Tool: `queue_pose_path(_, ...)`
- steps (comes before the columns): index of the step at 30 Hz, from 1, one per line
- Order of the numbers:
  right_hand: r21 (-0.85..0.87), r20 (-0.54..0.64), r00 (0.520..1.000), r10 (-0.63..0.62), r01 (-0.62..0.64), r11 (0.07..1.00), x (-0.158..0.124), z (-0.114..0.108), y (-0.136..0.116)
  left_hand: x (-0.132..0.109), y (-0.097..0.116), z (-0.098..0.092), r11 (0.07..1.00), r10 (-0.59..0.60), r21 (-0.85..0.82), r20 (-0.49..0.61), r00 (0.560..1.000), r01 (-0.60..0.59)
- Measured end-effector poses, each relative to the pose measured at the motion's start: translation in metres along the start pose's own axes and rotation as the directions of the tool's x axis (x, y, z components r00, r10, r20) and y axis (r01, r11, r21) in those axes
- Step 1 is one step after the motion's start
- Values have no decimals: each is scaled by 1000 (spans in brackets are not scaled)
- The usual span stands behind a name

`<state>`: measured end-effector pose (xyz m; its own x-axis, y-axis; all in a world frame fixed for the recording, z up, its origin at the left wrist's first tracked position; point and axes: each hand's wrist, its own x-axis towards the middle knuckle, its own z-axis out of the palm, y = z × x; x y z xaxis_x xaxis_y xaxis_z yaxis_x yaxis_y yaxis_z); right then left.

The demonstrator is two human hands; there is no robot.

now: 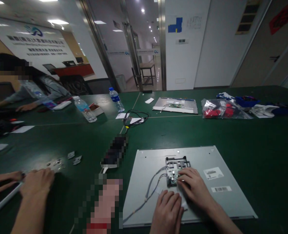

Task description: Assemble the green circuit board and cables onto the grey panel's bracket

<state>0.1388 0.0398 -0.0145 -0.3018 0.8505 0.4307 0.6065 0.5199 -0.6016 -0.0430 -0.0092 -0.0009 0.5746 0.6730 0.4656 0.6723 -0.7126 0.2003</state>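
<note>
A grey metal panel (195, 208) with two white labels lies flat on the green table. On it sits a black bracket (168, 162) holding a small green circuit board (174, 175). Grey cables (150, 185) run from the bracket to the panel's lower left. My right hand (195, 187) has its fingertips on the board's right edge, with thumb and fingers curved around it. Just below the bracket, my left hand (168, 208) rests on the panel, its fingers bent and close together; what lies under them is hidden.
Another person's hands (37, 183) work at the left beside small metal parts (57, 164). A phone (116, 151) and black cable (136, 117) lie left of the panel. Behind are a second panel (192, 105), plastic bags (222, 109) and bottles (116, 99).
</note>
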Motion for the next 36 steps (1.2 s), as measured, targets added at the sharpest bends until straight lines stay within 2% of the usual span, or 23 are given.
queue_pose_path(11, 19, 0, 999, 32, -32, 999, 1, 5, 4, 3, 0, 2, 999, -4, 38, -11, 1000, 4)
queue_pose_path(18, 43, -43, 995, 85, -83, 996, -3, 8, 7, 1, 0, 6, 997, 0, 79, -20, 1000, 1)
queue_pose_path(23, 69, 4, 999, 46, -46, 997, -2, 4, 5, 2, 1, 7, 996, -8, 89, -21, 1000, 10)
queue_pose_path(27, 60, 12, 1000, 5, -6, 998, -2, 4, 8, 3, 1, 5, 996, 28, 86, -31, 999, -25)
queue_pose_path(36, 21, -2, 999, 32, -32, 999, 0, 1, 3, 8, 1, 1, 994, 73, 76, -13, 997, -72)
